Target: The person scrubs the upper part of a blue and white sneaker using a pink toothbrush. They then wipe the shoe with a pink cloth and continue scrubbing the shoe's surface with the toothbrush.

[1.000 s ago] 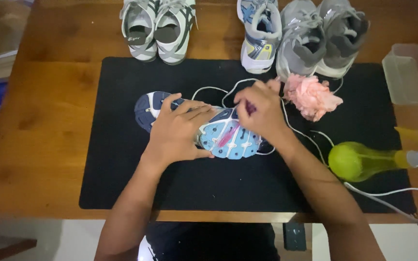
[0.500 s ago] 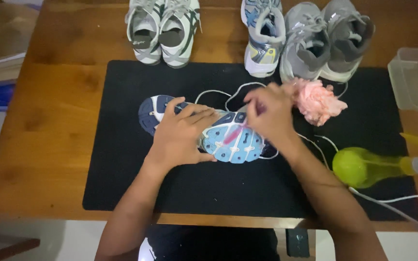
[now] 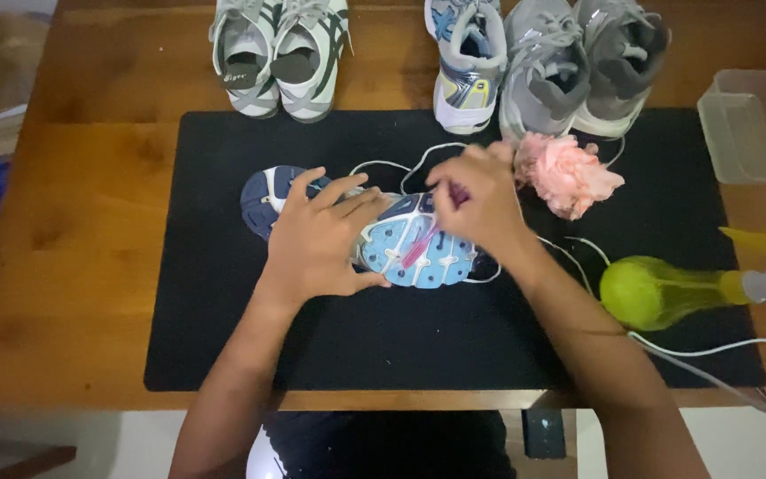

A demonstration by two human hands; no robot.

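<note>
Pressing flat, your left hand (image 3: pixel 316 239) spreads open over the upturned shoe (image 3: pixel 374 235) at the middle of the black mat (image 3: pixel 223 293), hiding its midsole. Your right hand (image 3: pixel 480 204) pinches a pink brush (image 3: pixel 423 244) against the blue sole; the bristles are hard to make out. Far right, the green spray bottle (image 3: pixel 667 291) is cut off at the wooden table's (image 3: pixel 73 231) edge.

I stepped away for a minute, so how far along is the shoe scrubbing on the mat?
Done: cannot tell; no shoe looks obviously finished. In hand: left hand pins the upturned blue-soled shoe while right hand works a pink brush on its sole. Left: five shoes wait above the black mat.
</note>
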